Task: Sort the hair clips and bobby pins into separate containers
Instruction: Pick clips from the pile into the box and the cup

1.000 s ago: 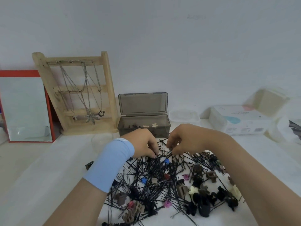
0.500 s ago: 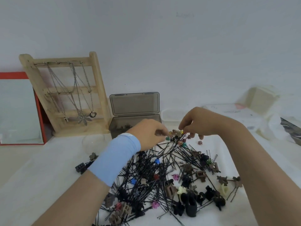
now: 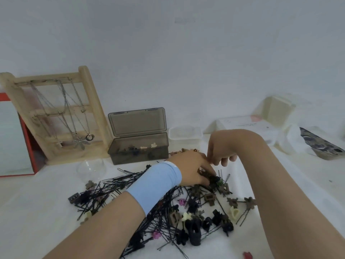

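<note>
A tangled pile of black bobby pins (image 3: 130,186) and small hair clips (image 3: 194,228) in black, brown, cream and pink lies on the white table. My left hand (image 3: 188,169), with a light blue wristband, reaches across the pile's far side and grips a few dark and brown clips under its fingers. My right hand (image 3: 222,148) hovers just behind it with fingers curled down, thumb and forefinger pinched close to the left fingers; what they pinch is hidden. A smoky grey box (image 3: 138,156) with its lid open holds a few clips.
A clear rectangular tub (image 3: 184,135) stands right of the grey box. A small clear bowl (image 3: 91,169) sits left of the pile. A wooden necklace stand (image 3: 56,116) and red-framed mirror (image 3: 16,139) stand at back left, white boxes (image 3: 242,124) at back right.
My view has shifted right. The left hand moved right over the clips at the pile's far side and closed on some. The right hand came down close beside it.
</note>
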The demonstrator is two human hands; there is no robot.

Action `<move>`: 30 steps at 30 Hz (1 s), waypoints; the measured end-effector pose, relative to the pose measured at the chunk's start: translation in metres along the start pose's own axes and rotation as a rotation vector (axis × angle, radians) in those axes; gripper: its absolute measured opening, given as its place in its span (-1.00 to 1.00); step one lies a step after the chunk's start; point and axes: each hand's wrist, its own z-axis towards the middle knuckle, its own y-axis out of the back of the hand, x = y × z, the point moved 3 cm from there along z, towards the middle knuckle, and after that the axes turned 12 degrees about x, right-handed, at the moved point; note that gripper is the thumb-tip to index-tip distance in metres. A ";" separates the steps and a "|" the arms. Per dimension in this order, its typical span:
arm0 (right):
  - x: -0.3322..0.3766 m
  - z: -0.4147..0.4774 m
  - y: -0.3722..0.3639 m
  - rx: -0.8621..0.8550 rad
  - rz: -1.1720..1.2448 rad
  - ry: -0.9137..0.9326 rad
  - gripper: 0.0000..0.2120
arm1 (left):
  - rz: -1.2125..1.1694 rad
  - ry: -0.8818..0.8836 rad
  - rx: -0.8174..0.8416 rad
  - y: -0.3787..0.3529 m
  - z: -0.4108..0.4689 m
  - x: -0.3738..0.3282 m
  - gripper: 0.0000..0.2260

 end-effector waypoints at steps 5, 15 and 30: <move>0.004 0.001 -0.003 0.061 0.023 0.024 -0.82 | -0.063 0.038 -0.083 0.010 -0.014 0.013 -0.87; 0.018 -0.013 -0.034 0.052 -0.157 -0.003 -0.64 | -0.047 0.149 -0.130 -0.002 -0.018 0.013 -0.85; 0.033 -0.007 -0.028 -0.198 0.108 0.248 -0.76 | -0.281 0.210 -0.282 0.018 -0.050 0.042 -0.73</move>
